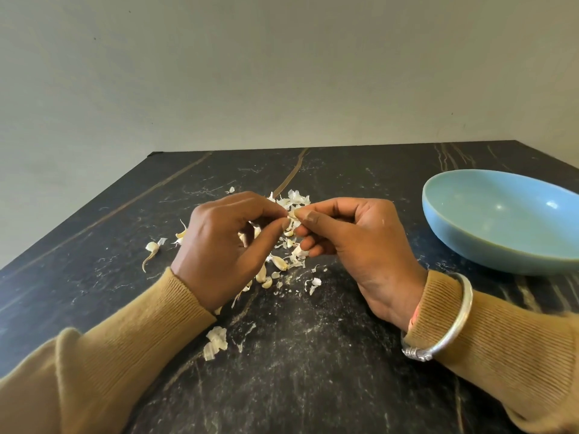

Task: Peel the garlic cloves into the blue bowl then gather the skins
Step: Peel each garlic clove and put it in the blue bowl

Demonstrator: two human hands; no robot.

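Observation:
Both hands meet above the middle of the dark marble table (313, 355). My left hand (225, 245) and my right hand (354, 242) pinch one small garlic clove (293, 214) between thumbs and fingertips; most of the clove is hidden by the fingers. Under and around the hands lie several unpeeled cloves (280, 263) and papery white skins (294, 198). One clove with a long tail (151, 248) lies apart at the left. The blue bowl (463, 242) stands at the right; its visible inside shows no cloves.
More skin scraps (216, 341) lie near my left sleeve, and a small one (314, 283) lies below the right hand. A silver bangle (451, 327) circles my right wrist. A pale wall stands behind the table's far edge.

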